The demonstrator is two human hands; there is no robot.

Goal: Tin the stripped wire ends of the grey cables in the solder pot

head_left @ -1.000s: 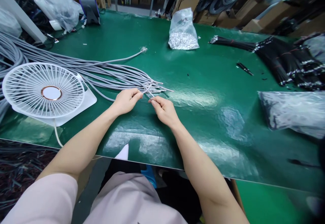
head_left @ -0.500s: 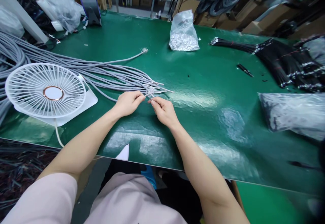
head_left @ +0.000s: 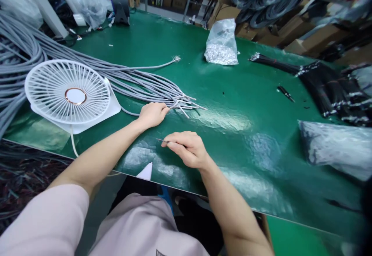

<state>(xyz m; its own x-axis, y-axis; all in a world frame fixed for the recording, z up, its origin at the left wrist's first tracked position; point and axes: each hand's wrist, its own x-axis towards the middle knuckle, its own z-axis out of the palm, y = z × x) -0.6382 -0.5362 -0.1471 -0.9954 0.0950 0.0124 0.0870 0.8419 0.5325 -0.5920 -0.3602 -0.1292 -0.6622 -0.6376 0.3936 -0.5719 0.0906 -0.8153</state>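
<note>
My left hand (head_left: 153, 114) is closed, thumb and fingers pinching one grey cable close to its stripped end. Just beyond it lies the bundle of grey cables (head_left: 151, 85), whose whitish stripped ends (head_left: 183, 110) fan out to the right. My right hand (head_left: 187, 147) is held nearer the table's front edge, apart from the cables. Its thumb and fingers are pinched on a thin, straight sliver (head_left: 161, 140) that sticks out to the left; its exact kind is too small to tell.
A white fan (head_left: 69, 93) stands left on the green table (head_left: 232, 186). Farther back are a clear bag of small silvery parts (head_left: 222, 45) and a black tool (head_left: 285, 93). Black wire bundles (head_left: 322, 85) and a plastic bag (head_left: 334, 145) lie to the right.
My right hand has pulled away from the cable ends toward the front edge, with the thin sliver between its fingers. My left hand stays at the cable. The view has tilted slightly.
</note>
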